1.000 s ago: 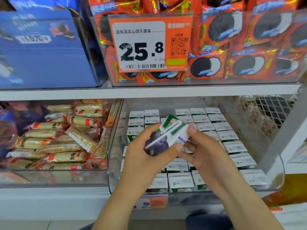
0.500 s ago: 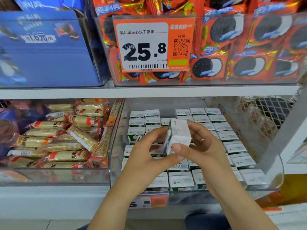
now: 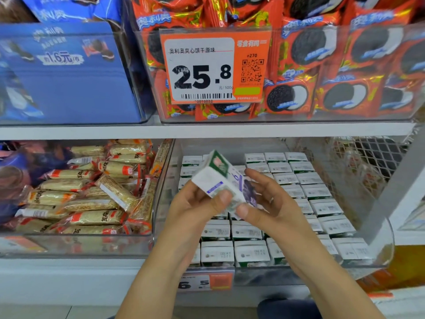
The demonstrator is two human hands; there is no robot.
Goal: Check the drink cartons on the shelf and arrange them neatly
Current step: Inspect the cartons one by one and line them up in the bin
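Note:
I hold one small drink carton point(image 3: 220, 178), white with a green top and a purple fruit picture, tilted above the clear bin point(image 3: 388, 249) on the lower shelf. My left hand point(image 3: 195, 208) grips its lower left side, thumb on the white face. My right hand point(image 3: 266, 203) grips its right side, thumb at the bottom corner, a ring on one finger. Below, several matching cartons point(image 3: 299, 178) stand upright in rows inside the bin; my hands hide the middle of those rows.
A clear bin of wrapped snack bars point(image 3: 92, 194) sits to the left. The shelf above carries red cookie packs point(image 3: 340, 88), a blue box point(image 3: 69, 72) and an orange price tag point(image 3: 213, 67). A wire mesh panel point(image 3: 368, 157) and a grey upright point(image 3: 400, 187) close the right side.
Both hands have kept turning the carton: its purple picture side faced me, then a white face, and now it is tilted with the green top pointing up and back.

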